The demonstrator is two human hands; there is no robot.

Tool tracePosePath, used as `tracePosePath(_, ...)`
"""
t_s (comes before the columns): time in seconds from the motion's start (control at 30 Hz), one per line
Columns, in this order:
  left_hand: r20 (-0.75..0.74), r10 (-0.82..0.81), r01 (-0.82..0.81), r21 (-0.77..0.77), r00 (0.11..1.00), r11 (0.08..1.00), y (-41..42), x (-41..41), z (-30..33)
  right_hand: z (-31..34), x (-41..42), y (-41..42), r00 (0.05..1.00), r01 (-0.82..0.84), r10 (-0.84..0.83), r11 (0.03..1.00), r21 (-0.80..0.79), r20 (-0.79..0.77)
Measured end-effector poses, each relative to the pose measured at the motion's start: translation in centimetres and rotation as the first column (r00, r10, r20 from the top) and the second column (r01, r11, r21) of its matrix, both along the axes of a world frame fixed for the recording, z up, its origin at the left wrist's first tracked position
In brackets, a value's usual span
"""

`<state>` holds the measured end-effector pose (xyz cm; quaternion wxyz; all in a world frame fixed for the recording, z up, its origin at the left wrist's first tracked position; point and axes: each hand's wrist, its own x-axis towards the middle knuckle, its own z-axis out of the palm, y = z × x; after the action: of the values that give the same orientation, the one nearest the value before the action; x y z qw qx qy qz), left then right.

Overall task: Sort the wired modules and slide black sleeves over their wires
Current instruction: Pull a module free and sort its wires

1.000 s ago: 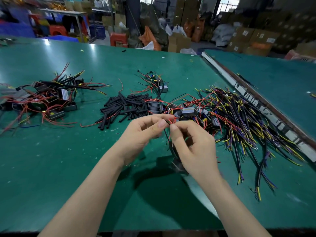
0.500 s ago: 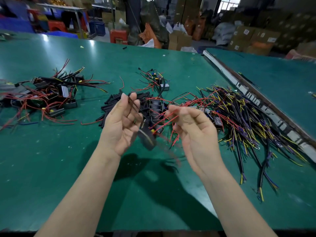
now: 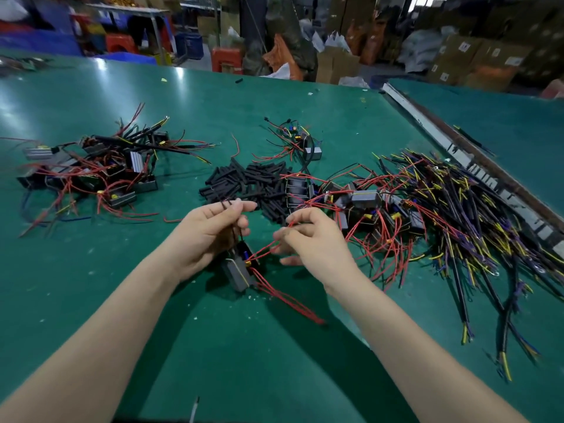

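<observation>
A small black module (image 3: 238,271) hangs just over the green table (image 3: 91,285) between my hands. My left hand (image 3: 210,230) pinches its thin black wires, which stick up past my fingers. My right hand (image 3: 311,239) grips a bunch of its red wires (image 3: 262,248); more red wires trail down to the right. A heap of black sleeves (image 3: 253,184) lies just beyond my hands. Unsorted modules (image 3: 366,199) with red wires lie to the right of the sleeves.
A pile of modules with sleeved wires (image 3: 100,169) lies at the left. One module (image 3: 312,151) sits alone behind the sleeves. Long black, yellow and purple wire bundles (image 3: 476,224) spread at the right, beside a metal rail (image 3: 457,151) between two tables.
My hands have dropped lower and closer together. The module has swung down toward the table, and my left hand has curled from flat fingers into a pinch on the black wires.
</observation>
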<state>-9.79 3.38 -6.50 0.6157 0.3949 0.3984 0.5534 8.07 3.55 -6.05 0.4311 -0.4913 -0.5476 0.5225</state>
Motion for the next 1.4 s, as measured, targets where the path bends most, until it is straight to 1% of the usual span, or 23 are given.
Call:
tracePosePath(0.07,-0.006,0.022,-0.022,0.020,1.000,1.000,0.4,0.0,-0.1,0.5,-0.3,0.8,0.984,-0.026,0.020,0.999,0.032,0.175)
tracePosePath(0.1,-0.054,0.037,-0.036,0.023,0.998,0.999,0.6,0.0,-0.2,0.9,-0.4,1.2,0.958,-0.035,0.013,0.997,0.072,0.286)
tracePosePath(0.2,-0.338,0.056,-0.063,-0.010,0.940,0.998,1.1,0.5,-0.6,2.7,-1.0,2.3,0.826,-0.099,0.013,0.988,0.121,0.564)
tracePosePath(0.23,-0.379,0.050,-0.063,-0.023,0.924,0.998,1.1,0.6,-0.7,3.3,-1.6,2.5,0.775,-0.118,0.004,0.983,0.139,0.631)
tracePosePath(0.3,-0.425,0.053,-0.047,0.024,0.903,0.999,0.8,0.7,-0.8,3.8,-3.2,3.1,0.673,-0.193,-0.026,0.958,0.210,0.739)
tracePosePath(0.33,-0.448,0.051,-0.021,0.072,0.892,0.997,0.5,0.6,-0.8,3.7,-4.1,3.6,0.634,-0.224,-0.035,0.948,0.227,0.772)
tracePosePath(0.4,-0.499,0.021,0.065,0.154,0.866,0.986,0.0,0.3,-0.8,3.2,-5.7,5.0,0.571,-0.249,-0.015,0.950,0.190,0.821)
tracePosePath(0.47,-0.578,0.000,0.138,0.196,0.816,0.971,-0.2,-0.1,-0.7,2.5,-6.5,6.8,0.501,-0.207,-0.038,0.965,0.162,0.865)
tracePosePath(0.53,-0.627,0.020,0.155,0.223,0.779,0.962,-0.3,-0.2,-0.7,1.8,-6.4,8.2,0.423,-0.170,-0.102,0.967,0.189,0.900)
tracePosePath(0.6,-0.581,0.049,0.105,0.228,0.812,0.968,-0.1,-0.1,-0.8,1.2,-6.1,9.1,0.354,-0.183,-0.153,0.956,0.229,0.923)
tracePosePath(0.7,-0.452,0.064,0.026,0.189,0.890,0.982,0.0,0.0,-1.0,0.7,-5.7,9.4,0.259,-0.220,-0.215,0.936,0.274,0.942)
tracePosePath(0.73,-0.444,0.063,0.020,0.181,0.894,0.983,0.1,0.1,-1.1,0.6,-5.5,9.5,0.263,-0.223,-0.232,0.930,0.293,0.937)
tracePosePath(0.77,-0.449,0.060,0.023,0.178,0.892,0.984,0.2,0.1,-1.1,0.6,-5.2,9.5,0.301,-0.219,-0.244,0.923,0.316,0.922)
tracePosePath(0.8,-0.459,0.058,0.028,0.178,0.887,0.984,0.2,0.0,-1.2,0.7,-4.9,9.4,0.379,-0.209,-0.251,0.914,0.347,0.891)
tracePosePath(0.83,-0.469,0.059,0.029,0.178,0.881,0.984,0.3,0.1,-1.2,0.8,-4.5,9.1,0.487,-0.191,-0.250,0.905,0.381,0.837)
tracePosePath(0.9,-0.493,0.076,0.013,0.176,0.867,0.984,0.3,0.1,-1.2,1.3,-3.8,8.3,0.713,-0.127,-0.224,0.891,0.436,0.664)
tracePosePath(0.93,-0.506,0.087,0.003,0.174,0.858,0.985,0.4,0.2,-1.2,1.6,-3.3,7.8,0.788,-0.098,-0.207,0.888,0.449,0.580)
tracePosePath(0.97,-0.521,0.094,-0.001,0.176,0.849,0.984,0.4,0.2,-1.2,1.8,-2.9,7.2,0.833,-0.086,-0.186,0.886,0.455,0.521)
tracePosePath(1.03,-0.553,0.087,0.018,0.181,0.829,0.983,0.3,0.2,-1.2,1.8,-1.8,6.2,0.861,-0.106,-0.158,0.873,0.475,0.483)
tracePosePath(1.17,-0.532,0.023,0.080,0.170,0.847,0.982,-0.1,0.4,-0.8,1.2,0.5,5.6,0.767,-0.200,-0.247,0.785,0.587,0.592)
tracePosePath(1.23,-0.531,0.007,0.103,0.178,0.848,0.979,-0.3,0.4,-0.5,1.1,1.3,5.8,0.744,-0.219,-0.279,0.756,0.616,0.607)
tracePosePath(1.33,-0.508,-0.012,0.117,0.177,0.861,0.977,-0.5,0.4,-0.2,0.9,2.0,6.1,0.791,-0.172,-0.264,0.769,0.615,0.552)
tracePosePath(1.4,-0.485,-0.029,0.116,0.151,0.874,0.982,-0.6,0.2,-0.2,1.0,2.2,6.2,0.877,-0.110,-0.160,0.851,0.513,0.453)
